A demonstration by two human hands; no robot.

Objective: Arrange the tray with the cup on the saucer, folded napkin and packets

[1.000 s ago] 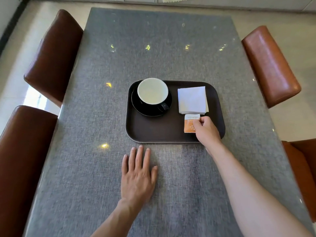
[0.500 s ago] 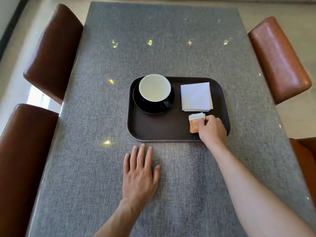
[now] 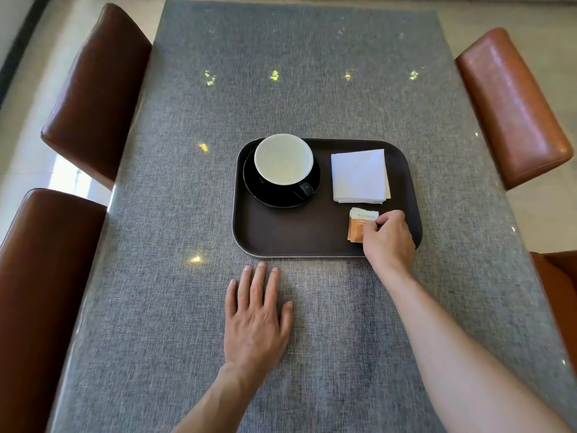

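A dark brown tray lies on the grey table. In its far left corner a black cup with a pale inside stands on a black saucer. A folded white napkin lies at the tray's far right. Just below it are orange and white packets, one over another, resting on the tray. My right hand pinches their right edge with fingertips. My left hand lies flat on the table, fingers together, just in front of the tray's near edge.
The grey woven table surface stretches far ahead. Two brown leather chairs stand along the left side, and two more on the right. A pale tiled floor shows beyond the table's edges.
My right hand has stayed on the packets, which sit slightly tilted now. The camera view has shifted a little. My left hand has not moved.
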